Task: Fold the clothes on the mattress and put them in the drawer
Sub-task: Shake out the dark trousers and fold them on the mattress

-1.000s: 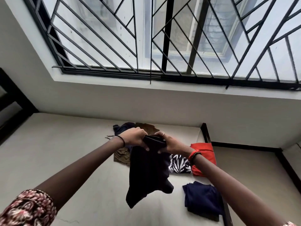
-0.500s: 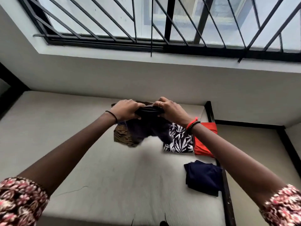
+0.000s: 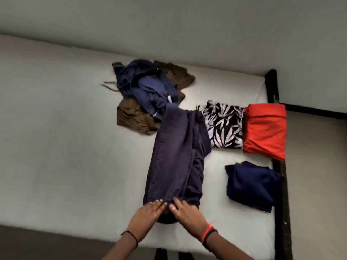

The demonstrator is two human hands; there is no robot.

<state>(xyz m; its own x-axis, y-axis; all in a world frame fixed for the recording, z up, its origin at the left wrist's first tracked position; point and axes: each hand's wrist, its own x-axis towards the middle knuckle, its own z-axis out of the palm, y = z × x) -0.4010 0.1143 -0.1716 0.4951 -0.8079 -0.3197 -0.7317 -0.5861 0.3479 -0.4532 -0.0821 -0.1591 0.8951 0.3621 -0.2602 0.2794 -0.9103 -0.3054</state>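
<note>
Dark garment (image 3: 176,156) now laid on mattress (image 3: 56,147) | left hand (image 3: 148,212), right hand (image 3: 185,211) flat, pressing

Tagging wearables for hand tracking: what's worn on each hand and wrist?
The left hand has a thin black cord bracelet at its wrist. The right hand has a ring on one finger and a red band beside a black bracelet at its wrist. Forearms bare; no sleeves in view.

Left hand (image 3: 148,212) wears black cord (image 3: 133,236); right hand (image 3: 185,212), red and black bands (image 3: 208,234), 1 ring (image 3: 173,209).
</note>
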